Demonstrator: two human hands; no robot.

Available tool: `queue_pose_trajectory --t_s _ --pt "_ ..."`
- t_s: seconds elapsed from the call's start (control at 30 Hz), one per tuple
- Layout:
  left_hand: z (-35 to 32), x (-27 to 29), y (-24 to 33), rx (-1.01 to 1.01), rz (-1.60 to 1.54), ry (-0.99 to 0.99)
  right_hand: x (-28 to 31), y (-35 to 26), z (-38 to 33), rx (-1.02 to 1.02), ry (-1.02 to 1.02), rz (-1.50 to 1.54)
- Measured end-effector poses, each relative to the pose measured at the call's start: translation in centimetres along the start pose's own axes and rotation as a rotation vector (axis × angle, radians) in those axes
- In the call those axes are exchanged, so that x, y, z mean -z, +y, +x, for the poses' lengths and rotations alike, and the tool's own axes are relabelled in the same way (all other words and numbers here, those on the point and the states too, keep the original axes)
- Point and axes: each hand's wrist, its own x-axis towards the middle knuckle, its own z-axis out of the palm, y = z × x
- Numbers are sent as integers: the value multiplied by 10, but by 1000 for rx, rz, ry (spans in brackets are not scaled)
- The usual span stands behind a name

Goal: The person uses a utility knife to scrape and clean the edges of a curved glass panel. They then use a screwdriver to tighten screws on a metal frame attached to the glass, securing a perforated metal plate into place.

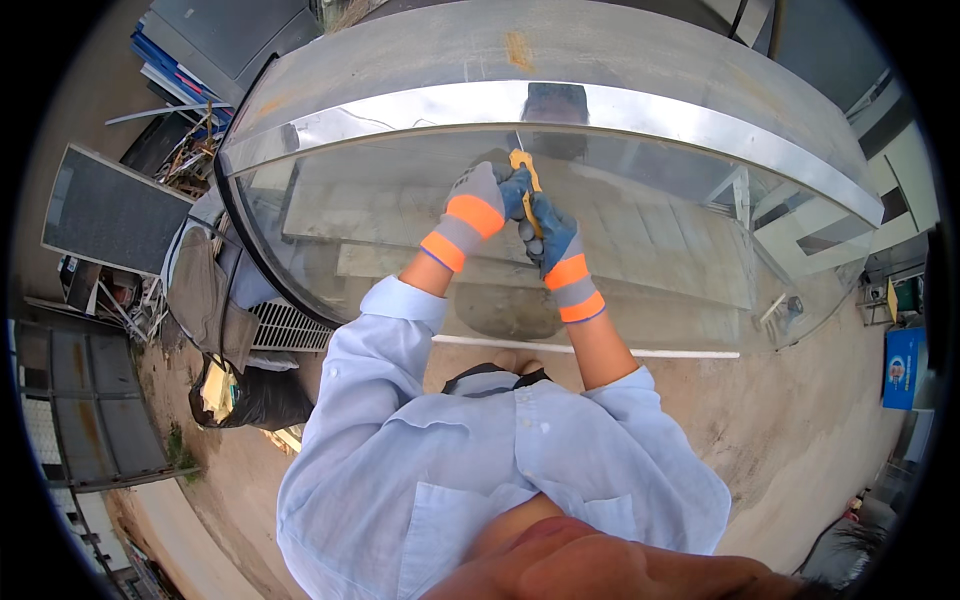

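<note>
A yellow utility knife (525,172) points away from me, its thin blade reaching the lower edge of a shiny metal strip (420,106) along a glass case. My left hand (490,190), in a grey and blue glove with orange bands, is closed on the knife from the left, near its front half. Lower down the handle, my right hand (550,232) in a matching glove grips it from the right. Under both hands lies the clear glass panel (620,190) of the case. Some of my fingertips are hidden behind the knife and gloves.
A black curved edge (250,235) bounds the case on the left. Beyond it are a dark flat panel (110,210), scrap pieces and a black bag (265,395). A blue box (903,368) stands far right. Concrete ground (800,420) shows near me.
</note>
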Motion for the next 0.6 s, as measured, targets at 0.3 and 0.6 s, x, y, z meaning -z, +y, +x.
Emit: queue_pose_trajectory --t_s 0.3,0.6 --pt "4 -14 2 -60 -32 -52 16 -14 -6 -4 -8 -11" --pt "-5 -45 54 -56 -23 -90 66 -42 -12 10 -35 -83"
